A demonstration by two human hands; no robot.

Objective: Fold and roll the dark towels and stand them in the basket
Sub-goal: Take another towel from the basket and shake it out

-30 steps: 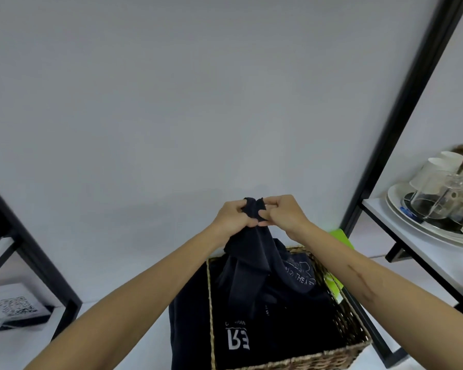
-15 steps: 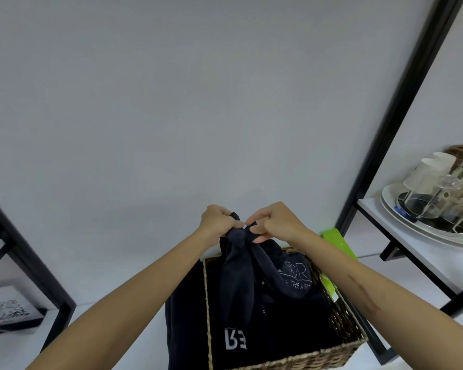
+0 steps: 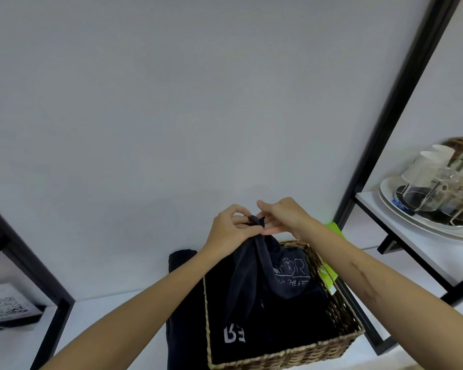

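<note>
Pinching one bunched corner of the dark fabric towel (image 3: 247, 265), left hand (image 3: 229, 231) and right hand (image 3: 284, 218) have lowered slightly above the woven wicker basket (image 3: 340, 311) at lower centre; folding hasn't begun.

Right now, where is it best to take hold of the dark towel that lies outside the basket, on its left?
Probably the far upper end of the dark towel, from the left side. That end lies bare on the shelf, while the basket wall blocks its right edge and the left hand forearm crosses its middle.
</note>
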